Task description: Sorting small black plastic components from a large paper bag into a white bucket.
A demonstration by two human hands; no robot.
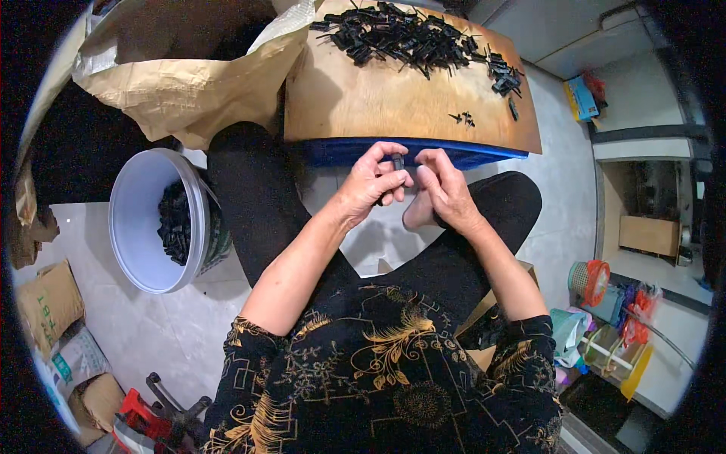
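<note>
Just below the near edge of the wooden board (355, 98), the person's two hands meet over the lap. The left hand (370, 185) has its fingers curled around a small black plastic part (397, 160), pinching it between thumb and fingertips so that only its top end shows above them. The right hand (446, 189) sits just beside it, fingers bent inward and fingertips touching the same part or the left fingers (which of the two cannot be told from this view). Both forearms come up from the lower edge, out of short sleeves of a black top with a gold leaf pattern.

Beyond the hands, the board lies on a blue support (454, 155), and a spread heap of black plastic parts (408, 38) covers its far side, with a few loose pieces (463, 117) lying apart nearer the middle. To the person's left, a white bucket (140, 227) stands on the pale tiled floor, holding more black parts (175, 223) along its inner wall. Behind the bucket, a large brown paper sack (189, 83) slumps open, touching the board's left corner. At the lower right stands a clutter of coloured baskets and bags (612, 310).
</note>
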